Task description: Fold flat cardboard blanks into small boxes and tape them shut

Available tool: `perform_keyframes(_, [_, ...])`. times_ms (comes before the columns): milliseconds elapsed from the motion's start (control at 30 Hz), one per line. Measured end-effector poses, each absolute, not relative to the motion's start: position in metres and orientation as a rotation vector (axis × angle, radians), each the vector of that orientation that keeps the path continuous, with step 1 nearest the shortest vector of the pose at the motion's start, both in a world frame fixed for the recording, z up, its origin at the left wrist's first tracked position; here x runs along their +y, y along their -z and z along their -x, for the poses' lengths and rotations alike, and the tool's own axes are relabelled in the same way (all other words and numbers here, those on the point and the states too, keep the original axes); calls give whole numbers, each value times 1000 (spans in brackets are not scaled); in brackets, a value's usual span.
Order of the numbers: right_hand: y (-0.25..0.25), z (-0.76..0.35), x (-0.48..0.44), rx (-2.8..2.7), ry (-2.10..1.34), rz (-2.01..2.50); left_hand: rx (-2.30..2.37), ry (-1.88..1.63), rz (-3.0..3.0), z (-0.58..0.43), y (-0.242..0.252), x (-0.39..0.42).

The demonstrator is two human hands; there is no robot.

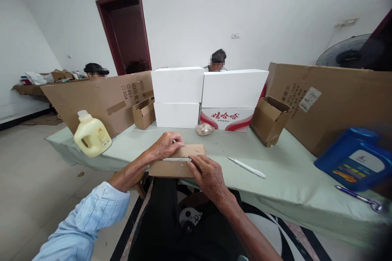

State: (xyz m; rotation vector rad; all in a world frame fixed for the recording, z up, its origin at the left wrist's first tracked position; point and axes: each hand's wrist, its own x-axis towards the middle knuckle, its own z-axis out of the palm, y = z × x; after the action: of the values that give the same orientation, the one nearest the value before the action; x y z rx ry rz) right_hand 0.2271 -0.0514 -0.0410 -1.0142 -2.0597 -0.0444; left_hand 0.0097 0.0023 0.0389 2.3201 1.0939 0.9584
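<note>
A brown cardboard piece (170,169) lies at the table's near edge, with a narrow opening between its near and far strips. I cannot tell if these strips are joined beneath my hands. My left hand (167,145) has its fingers curled together at the far strip's left end. On the right side, my right hand (210,174) grips the near strip, its fingers bent over the cardboard edge. A slim white-handled craft knife (247,167) rests on the green cloth to the right of my right hand.
White boxes (177,85) stand stacked at the back, a small plastic-wrapped bundle (204,129) before them. Open cartons (271,120) flank the stack. A yellow jug (92,134) is left; a blue jug (352,159) and purple pen (357,196) are right. Two people sit beyond large cardboard panels (346,106).
</note>
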Motion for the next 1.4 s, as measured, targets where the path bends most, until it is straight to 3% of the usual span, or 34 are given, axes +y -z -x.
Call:
perform_keyframes(567, [24, -223, -42, -2070, -232, 987, 1090, -1257, -1587, 15, -29, 40])
perform_keyframes(933, [25, -223, -36, -2028, -292, 1034, 1039, -1315, -1470, 31, -42, 54])
perform_keyframes(1133, [18, -222, -30, -2017, -319, 1067, 1125, -1396, -1913, 24, -49, 6])
perform_keyframes(1400, [11, -219, -25, -2022, -347, 1075, 885, -1646, -2886, -5, 2, -43])
